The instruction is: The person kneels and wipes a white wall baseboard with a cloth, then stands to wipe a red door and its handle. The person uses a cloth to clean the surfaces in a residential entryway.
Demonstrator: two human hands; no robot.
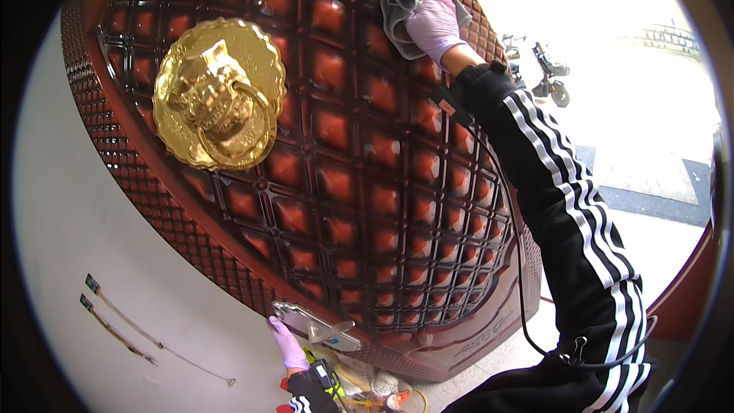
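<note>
A dark red door [338, 178] with a raised quilted pattern stands before me. In a lilac glove, my right hand [436, 20] presses a grey cloth [399, 8] flat against its upper right part, fingers spread and straight. My left hand [288, 344], also gloved in lilac, is low down at the door's edge, beside the silver lever handle and its plate [315, 327]. Its fingers are partly hidden at that edge. A golden lion-head knocker [221, 94] with a ring sits on the door's left half.
Two thin rods [163, 347] with tags hang on or lean against the white wall [57, 212]. Assorted items, including white bundled material [384, 383], lie on the floor below the handle. A black cable [520, 275] runs along my right arm. An electric scooter [551, 74] stands outside.
</note>
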